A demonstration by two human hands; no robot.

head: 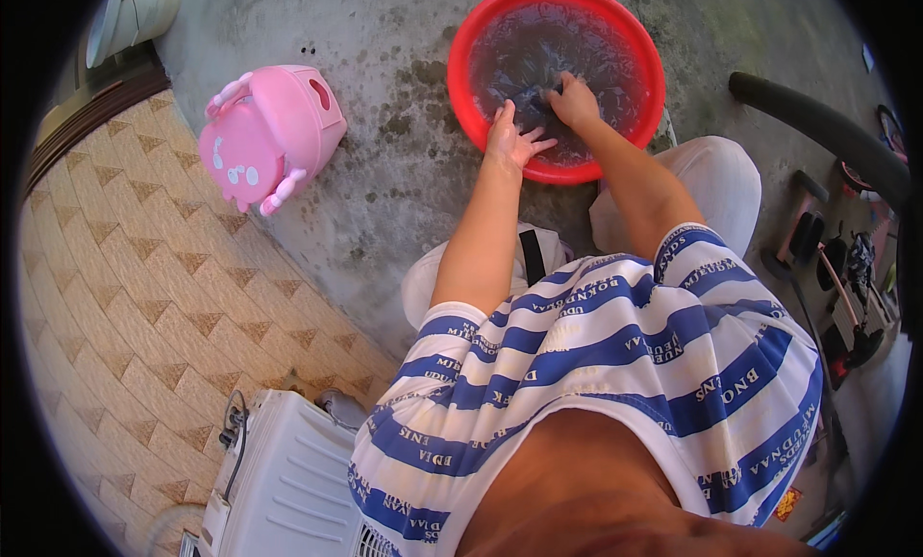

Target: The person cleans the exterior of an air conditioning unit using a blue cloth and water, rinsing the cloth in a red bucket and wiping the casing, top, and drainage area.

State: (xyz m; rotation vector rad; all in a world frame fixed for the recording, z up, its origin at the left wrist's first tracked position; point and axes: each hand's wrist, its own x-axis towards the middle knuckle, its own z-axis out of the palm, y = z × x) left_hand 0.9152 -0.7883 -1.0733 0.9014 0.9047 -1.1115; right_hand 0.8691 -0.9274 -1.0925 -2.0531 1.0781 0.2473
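Note:
A red plastic basin [467, 117] of cloudy water stands on the concrete in front of me. Dark wet fabric [530, 99] shows in the water, its outline blurred by ripples. My right hand [575, 104] is over the middle of the basin, its curled fingers closed at the edge of this fabric. Beside it, my left hand [512, 140] is wet, palm turned up and fingers spread, with nothing in it. That hand is above the basin's near left rim.
A pink child's potty seat [288, 135] with armrests is left of the basin. A white outdoor air-conditioner unit [303, 470] stands near me by a tiled wall [144, 283]. A thick dark tube [807, 117] and a scooter [840, 283] are at right. A white bucket [140, 13] sits far left.

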